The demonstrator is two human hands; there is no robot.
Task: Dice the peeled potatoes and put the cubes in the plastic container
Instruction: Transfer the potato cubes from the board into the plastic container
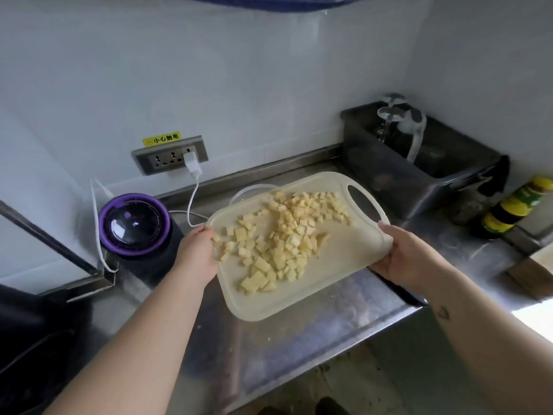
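A cream plastic cutting board [338,274] is lifted off the steel counter, its far handle end higher up in the frame. Several pale yellow potato cubes [284,235] lie scattered over its middle and far half. My left hand [196,250] grips the board's left edge, thumb on top. My right hand [401,253] grips the right edge near the handle hole. Behind the board's far left corner the rim of a clear plastic container [248,191] shows; most of it is hidden by the board.
A purple-rimmed appliance [134,224] stands at the left, its white cord [191,202] plugged into the wall socket [170,155]. A dark metal tub [419,166] sits at the back right, with yellow-capped bottles [514,205] beside it. The steel counter [299,333] lies under the board.
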